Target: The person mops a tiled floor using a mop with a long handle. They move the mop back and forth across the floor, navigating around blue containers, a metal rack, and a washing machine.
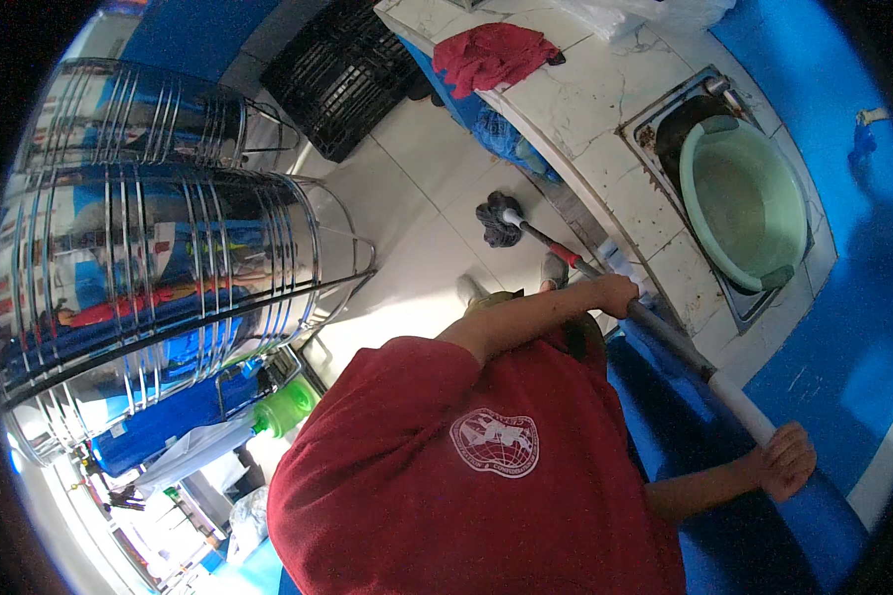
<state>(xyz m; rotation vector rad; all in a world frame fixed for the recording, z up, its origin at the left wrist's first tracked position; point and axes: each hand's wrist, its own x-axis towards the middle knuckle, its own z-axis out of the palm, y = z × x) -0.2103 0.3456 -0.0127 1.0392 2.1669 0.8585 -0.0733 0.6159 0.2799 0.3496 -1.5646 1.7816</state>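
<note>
Left hand [617, 295], right hand [789, 461] wrapped around mop handle [670, 337]; mop head [499, 222] on floor [392, 233]; mopping apparently underway, amount left unclear.

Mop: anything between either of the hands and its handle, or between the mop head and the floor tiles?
Nothing visible. The left hand and right hand both grip the mop handle, and the dark gray mop head appears to rest on the floor tiles. The right foot is close by the handle.

Lower-left glare, light across floor [417, 243]; right dimmer; edges bowed.
</note>
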